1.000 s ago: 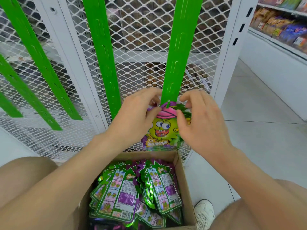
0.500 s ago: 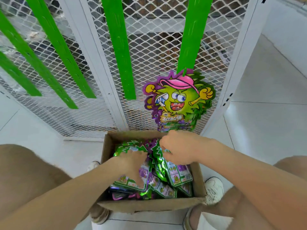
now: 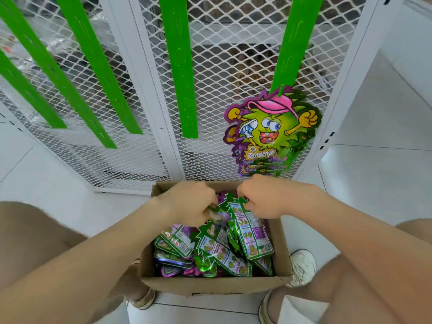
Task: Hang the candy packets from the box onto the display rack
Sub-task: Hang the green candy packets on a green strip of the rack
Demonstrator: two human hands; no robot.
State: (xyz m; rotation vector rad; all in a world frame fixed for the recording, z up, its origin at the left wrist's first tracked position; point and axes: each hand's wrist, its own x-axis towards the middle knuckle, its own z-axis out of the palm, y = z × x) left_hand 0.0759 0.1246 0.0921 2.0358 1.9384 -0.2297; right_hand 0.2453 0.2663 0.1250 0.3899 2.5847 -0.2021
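One candy packet (image 3: 271, 134), green and purple with a cartoon face in a pink cap, hangs at the bottom of the rightmost green strip (image 3: 293, 40) of the display rack. Below it a cardboard box (image 3: 210, 285) on the floor holds several green and purple candy packets (image 3: 210, 251), back sides up. Both hands reach into the far end of the box. My right hand (image 3: 264, 197) pinches the top edge of a packet (image 3: 252, 232) that stands tilted. My left hand (image 3: 189, 203) has its fingers curled on the packets beside it; which one it holds is hidden.
Several more green strips (image 3: 178, 66) hang on the white mesh panels (image 3: 210, 54), with nothing on them. My knees flank the box and my shoes (image 3: 301, 265) stand beside it on the white tiled floor. A white post (image 3: 343, 90) borders the rack at right.
Both hands let go of the hung packet and dropped into the box. My view tilted downward. The right hand now pinches a packet's top edge.
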